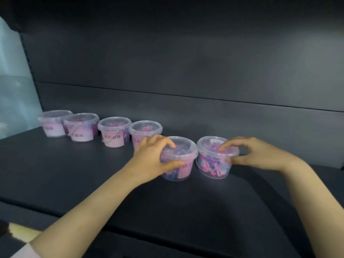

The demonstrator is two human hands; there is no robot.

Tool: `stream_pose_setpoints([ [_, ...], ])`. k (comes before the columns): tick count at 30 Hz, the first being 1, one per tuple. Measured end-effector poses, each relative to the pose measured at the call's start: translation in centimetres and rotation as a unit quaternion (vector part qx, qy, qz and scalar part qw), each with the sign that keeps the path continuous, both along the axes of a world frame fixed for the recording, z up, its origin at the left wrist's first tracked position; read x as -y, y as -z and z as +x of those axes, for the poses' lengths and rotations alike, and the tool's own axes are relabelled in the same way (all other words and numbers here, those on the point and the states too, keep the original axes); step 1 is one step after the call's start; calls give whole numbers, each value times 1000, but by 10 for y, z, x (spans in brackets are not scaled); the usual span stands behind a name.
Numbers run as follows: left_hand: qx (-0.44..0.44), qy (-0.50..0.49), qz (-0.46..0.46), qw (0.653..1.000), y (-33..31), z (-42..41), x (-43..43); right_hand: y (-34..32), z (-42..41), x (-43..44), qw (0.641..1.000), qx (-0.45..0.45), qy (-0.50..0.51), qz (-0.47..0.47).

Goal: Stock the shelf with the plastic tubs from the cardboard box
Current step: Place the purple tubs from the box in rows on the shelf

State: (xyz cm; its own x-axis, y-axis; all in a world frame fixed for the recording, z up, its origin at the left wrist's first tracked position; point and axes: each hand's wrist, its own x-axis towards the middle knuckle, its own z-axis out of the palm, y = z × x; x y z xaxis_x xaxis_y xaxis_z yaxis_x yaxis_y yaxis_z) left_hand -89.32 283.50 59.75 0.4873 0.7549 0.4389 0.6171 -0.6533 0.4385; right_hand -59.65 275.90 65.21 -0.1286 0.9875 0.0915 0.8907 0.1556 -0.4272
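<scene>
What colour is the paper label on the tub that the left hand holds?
The label is pale pink with dark characters, best seen in the head view.

Dim and cool overall. Lit softly from the upper right, with a pale grey wash across the back panel [307, 58]. Washed out and bluish at the far left edge. Broad soft shadow on the shelf [65, 164] beneath and between the forearms [104, 198]. Faint sheen on the lids of the tubs [114, 132]. Soft throughout, blurriest at the leftmost tubs, with label print barely readable. Bowed at the edges by the wide lens.
</scene>
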Motion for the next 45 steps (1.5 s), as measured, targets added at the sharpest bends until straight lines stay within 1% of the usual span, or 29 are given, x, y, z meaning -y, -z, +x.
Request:
stream_pose_setpoints([
  [1,-21,10,14,1000,-2,3,-6,0,-2,-4,1000,5,13,9],
  [3,-41,25,7,999,-9,10,-21,0,-10,-16,996,49,59,46],
  [4,-56,26,5,998,-12,14,-30,0,-16,-22,992,73,82,59],
  [6,-108,9,33,994,-13,24,-48,1,-25,-32,987,106,100,66],
  [7,-126,-6,47,991,-12,28,-56,1,-27,-35,988,98,97,65],
  [9,-110,-27,64,991,-7,33,-65,1,-24,-35,994,8,87,67],
  [10,-94,-27,89,991,-4,33,-69,1,-20,-32,994,-34,81,68],
  [12,-90,-18,165,982,1,31,-74,1,-11,-24,995,-52,66,54],
  [13,-89,-14,189,978,2,29,-77,2,-7,-21,996,-56,61,43],
  [14,-83,-10,194,977,2,26,-79,3,-5,-20,995,-65,60,40],
  [15,-76,-2,187,979,2,24,-80,3,-6,-20,994,-72,70,48],
  [17,-72,14,169,983,-1,23,-81,10,-14,-27,985,-63,119,109],
  [19,-69,24,161,984,-1,23,-82,21,-30,-41,968,3,175,181],
  [20,-63,28,154,986,0,23,-82,27,-39,-47,959,44,195,201],
  [21,-55,32,145,987,1,23,-82,32,-46,-51,955,71,203,202],
  [22,-51,35,140,988,2,23,-83,34,-49,-52,957,78,203,190],
  [24,-61,41,145,987,2,21,-85,31,-44,-49,970,54,183,154],
  [26,-75,40,158,984,1,19,-89,28,-35,-44,977,37,156,141],
  [28,-68,36,162,984,-1,20,-90,28,-33,-43,972,26,158,173],
  [30,-51,28,174,983,0,22,-90,32,-39,-50,960,34,181,212],
  [32,-36,22,181,983,2,26,-88,37,-45,-57,953,39,198,225],
  [36,-1,26,172,985,5,30,-84,38,-46,-55,955,-3,191,228],
  [39,-1,24,165,986,7,31,-84,39,-48,-48,955,-50,195,217],
  [43,-19,24,160,987,8,35,-87,39,-56,-50,947,-58,230,218],
  [45,-25,26,160,986,10,36,-87,40,-62,-50,947,-42,240,210],
])
